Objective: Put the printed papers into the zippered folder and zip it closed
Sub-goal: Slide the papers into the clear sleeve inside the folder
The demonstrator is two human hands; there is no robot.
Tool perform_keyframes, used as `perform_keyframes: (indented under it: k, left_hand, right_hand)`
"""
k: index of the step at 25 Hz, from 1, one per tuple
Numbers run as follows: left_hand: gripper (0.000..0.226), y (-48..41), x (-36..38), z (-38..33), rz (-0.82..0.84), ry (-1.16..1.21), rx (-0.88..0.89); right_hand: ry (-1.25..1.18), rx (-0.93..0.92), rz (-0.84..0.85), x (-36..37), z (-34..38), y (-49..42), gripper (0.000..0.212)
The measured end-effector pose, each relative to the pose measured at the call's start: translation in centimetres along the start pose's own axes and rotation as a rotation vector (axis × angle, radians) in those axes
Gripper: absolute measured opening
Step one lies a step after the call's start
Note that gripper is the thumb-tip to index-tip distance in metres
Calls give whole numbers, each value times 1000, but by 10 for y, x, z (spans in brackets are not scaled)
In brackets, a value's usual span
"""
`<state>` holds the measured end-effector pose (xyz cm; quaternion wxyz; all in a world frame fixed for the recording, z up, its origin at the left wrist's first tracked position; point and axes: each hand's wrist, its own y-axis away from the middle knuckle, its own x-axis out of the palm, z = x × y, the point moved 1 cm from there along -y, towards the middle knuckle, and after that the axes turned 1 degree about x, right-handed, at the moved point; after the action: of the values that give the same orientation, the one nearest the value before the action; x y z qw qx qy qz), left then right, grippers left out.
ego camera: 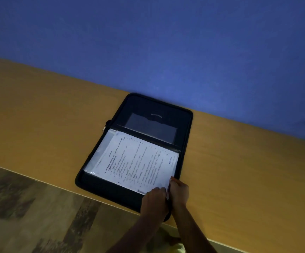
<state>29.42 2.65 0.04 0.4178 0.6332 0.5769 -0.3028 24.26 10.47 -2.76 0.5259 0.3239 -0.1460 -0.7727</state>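
Lying open on the orange table [38, 114], zippered folder [185, 143] against blue wall [148, 42]. Printed papers [138, 163] rest on its near half, over a clear sleeve [100, 152]. Left hand [154, 199] and right hand [179, 191], side by side and touching, both pinch the papers' near right corner

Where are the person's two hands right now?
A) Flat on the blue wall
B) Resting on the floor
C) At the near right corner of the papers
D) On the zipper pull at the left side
C: the left hand and right hand meet at the near right corner of the printed papers, which lie in the open zippered folder.
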Motion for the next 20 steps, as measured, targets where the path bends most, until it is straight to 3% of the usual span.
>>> perform_keyframes:
  k: [5, 10, 15, 20]
  left_hand:
    - [30, 2, 2, 13, -44, 33, -4]
    - [23, 6, 4, 17, -15, 83, -4]
    - [23, 11, -4, 28, 5, 123, -11]
    - [11, 19, -12, 46, 78, 99, -3]
  right_hand:
    - [-45, 79, 141, 16, 11, 7, 8]
    - [-55, 93, 220, 4, 14, 9, 29]
    - [-6, 81, 155, -4, 6, 16, 14]
    - [86, 78, 280, -18, -12, 23, 4]
